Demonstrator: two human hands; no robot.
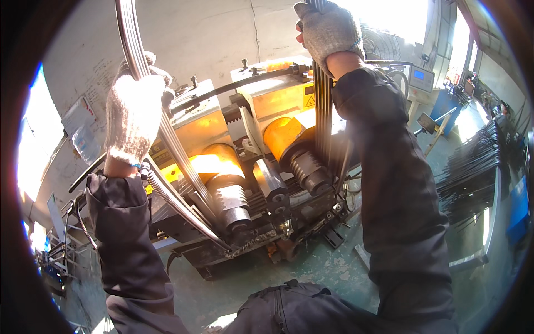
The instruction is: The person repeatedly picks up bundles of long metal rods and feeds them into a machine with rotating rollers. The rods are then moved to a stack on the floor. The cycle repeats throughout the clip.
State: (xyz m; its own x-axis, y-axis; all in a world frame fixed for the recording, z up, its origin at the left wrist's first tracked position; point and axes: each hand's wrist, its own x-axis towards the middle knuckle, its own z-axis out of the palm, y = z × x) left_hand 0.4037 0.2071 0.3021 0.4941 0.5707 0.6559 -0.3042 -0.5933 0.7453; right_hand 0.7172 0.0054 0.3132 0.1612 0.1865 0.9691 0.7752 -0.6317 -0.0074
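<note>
We logged both hands gloved and raised over a machine [207, 129] with yellow housings. The left hand [133, 114], partly washed out by glare, was closed around the left bundle of thin rods [181, 150], which slanted from the upper left of the frame down beside the left yellow cylinder [216, 159]. The right hand [329, 38], at the top, was wrapped around the right bundle of thin rods [323, 108] — this one hung nearly upright, down past the right yellow cylinder [281, 134]. The lower ends of both were dark or blurred; whether they rested on anything, we could not tell. Nearby, a corrugated hose [169, 196] curved below the left bundle, and more dark rods [473, 178] lay at the right of the frame. We judged the step in hand to be steering the two bundles at the machine; the next move called for firm grips, each bundle held together, and lower ends guided clear of the hose and cylinders — slowly, given the glare.
</note>
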